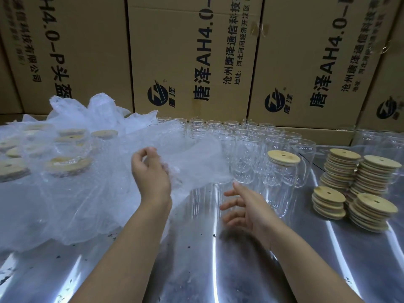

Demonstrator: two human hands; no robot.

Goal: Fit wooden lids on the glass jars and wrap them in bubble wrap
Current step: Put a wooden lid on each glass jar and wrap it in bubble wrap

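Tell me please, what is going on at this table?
A person is midway through packing. The left hand grips a bubble wrap sheet; the right hand is open, beside a lidded jar that has no wrap. Wrapped jars sit at left, open jars stand behind, and wooden lids are stacked at right.

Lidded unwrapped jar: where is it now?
Head view, right of centre: the lidded jar stands on the metal table in front of the empty jars, left of the lid stacks, just beyond the right hand.

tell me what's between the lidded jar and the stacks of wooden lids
Head view: only a bare strip of steel table separates the lidded jar from the lid stacks; an unlidded jar stands just behind that gap.
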